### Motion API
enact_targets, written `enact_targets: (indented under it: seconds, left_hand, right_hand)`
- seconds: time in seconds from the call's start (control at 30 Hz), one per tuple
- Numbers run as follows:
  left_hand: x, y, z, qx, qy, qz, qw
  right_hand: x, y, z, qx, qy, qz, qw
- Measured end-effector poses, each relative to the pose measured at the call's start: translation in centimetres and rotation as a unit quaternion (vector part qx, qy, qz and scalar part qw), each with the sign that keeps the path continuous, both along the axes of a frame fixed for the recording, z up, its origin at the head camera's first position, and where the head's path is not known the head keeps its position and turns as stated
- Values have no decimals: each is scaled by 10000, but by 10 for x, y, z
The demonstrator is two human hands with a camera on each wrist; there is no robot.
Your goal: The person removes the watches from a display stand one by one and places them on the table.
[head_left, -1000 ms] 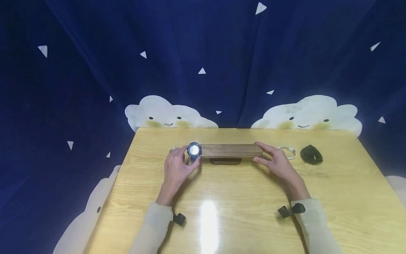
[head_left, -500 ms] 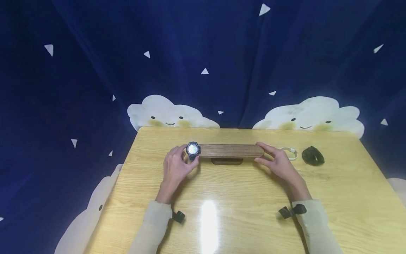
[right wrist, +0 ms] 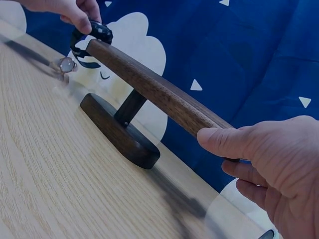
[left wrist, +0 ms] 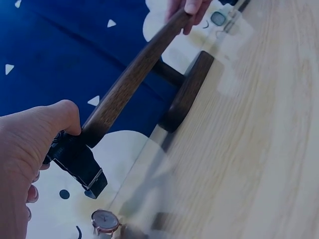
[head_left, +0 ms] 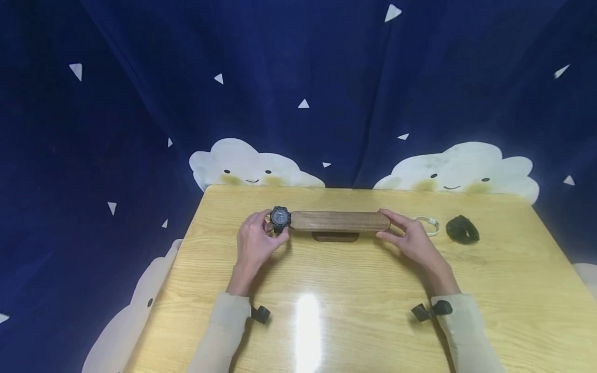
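My left hand (head_left: 254,241) pinches a black sports watch (head_left: 280,218) between thumb and fingers, right at the left end of a wooden watch stand. The bar (head_left: 338,221) of that stand runs sideways above a dark wooden base (head_left: 336,237). In the right wrist view, the watch's strap (right wrist: 79,52) hangs in a loop off the bar's tip, and the rounded tip shows beside it. My right hand (head_left: 415,241) grips the bar's right end, thumb (right wrist: 224,142) on the near side and fingers beneath.
A rose-gold watch (left wrist: 104,220) stands on the table behind my left hand. To the right lie a white-banded watch (head_left: 430,226) and a dark loop-shaped thing (head_left: 462,229). The wooden table (head_left: 354,290) ends at a blue curtain (head_left: 298,140) with cloud prints.
My left hand has moved slightly left with the watch, and more of the bar's left tip shows. The bright glare on the watch face has gone. My right hand keeps its grip.
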State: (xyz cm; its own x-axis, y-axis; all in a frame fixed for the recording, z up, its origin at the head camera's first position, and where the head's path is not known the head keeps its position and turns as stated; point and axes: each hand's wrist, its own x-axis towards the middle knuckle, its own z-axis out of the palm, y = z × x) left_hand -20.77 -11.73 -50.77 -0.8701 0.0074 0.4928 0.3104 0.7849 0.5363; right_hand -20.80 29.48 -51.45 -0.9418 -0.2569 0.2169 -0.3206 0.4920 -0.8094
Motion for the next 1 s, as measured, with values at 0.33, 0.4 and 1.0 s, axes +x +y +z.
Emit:
enact_targets:
  seconds: [0.33, 0.4, 1.0]
  left_hand:
    - [-5, -15, 3, 57, 68, 205, 9997]
    - [-6, -18, 3, 64, 128, 221, 9997]
    - [-8, -40, 6, 153, 133, 563, 9982]
  right_hand:
    - [0, -1, 1, -18, 29, 14, 10000]
    - [0, -1, 1, -11, 56, 27, 10000]
    - [0, 0, 0, 43, 4, -5, 10000]
